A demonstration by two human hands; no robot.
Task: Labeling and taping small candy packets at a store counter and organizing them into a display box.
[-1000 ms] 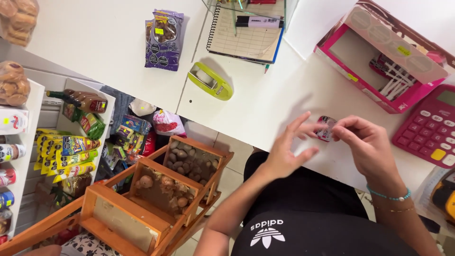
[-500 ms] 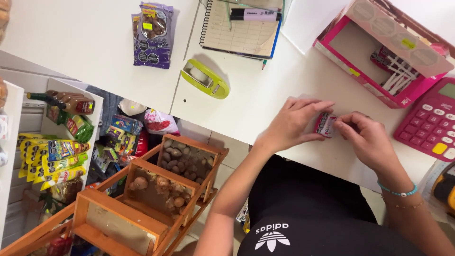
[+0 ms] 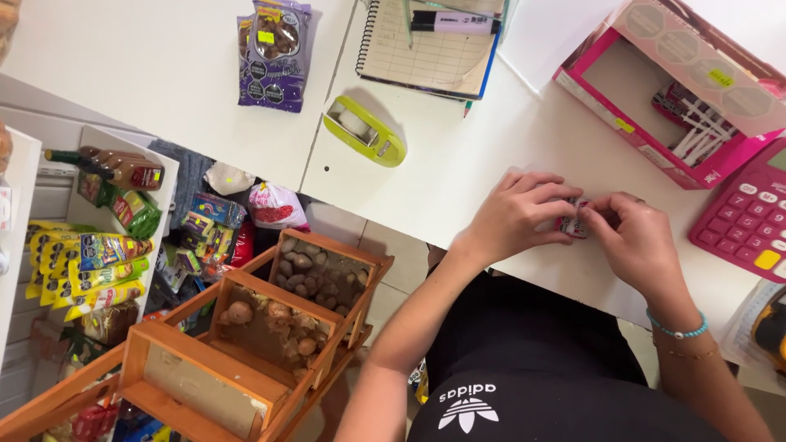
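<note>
Both hands meet over the white counter (image 3: pixel 458 188) at the near edge; the left hand (image 3: pixel 520 214) and right hand (image 3: pixel 634 241) pinch a small wrapped item (image 3: pixel 573 223) between their fingertips, thumbs and forefingers closed narrowly on it (most of the wrapper is hidden by the fingers, only a red and pale patch shows); the item sits just above the counter surface, between the two hands. A beaded turquoise bracelet (image 3: pixel 678 331) circles the right wrist.

At 1 o'clock from the hands stands an open pink carton (image 3: pixel 655 123) holding wrapped sticks; at 3 o'clock, near the right hand, a pink calculator (image 3: pixel 741 217); at 10 o'clock, well apart, a green tape dispenser (image 3: pixel 364 131); at 11 o'clock a spiral notebook (image 3: pixel 426 57) with a marker (image 3: pixel 454 22) on it; further to 10 o'clock a purple snack bag (image 3: pixel 272 53). Below the counter, at 8 o'clock, wooden crates (image 3: pixel 270 327) hold potatoes.
</note>
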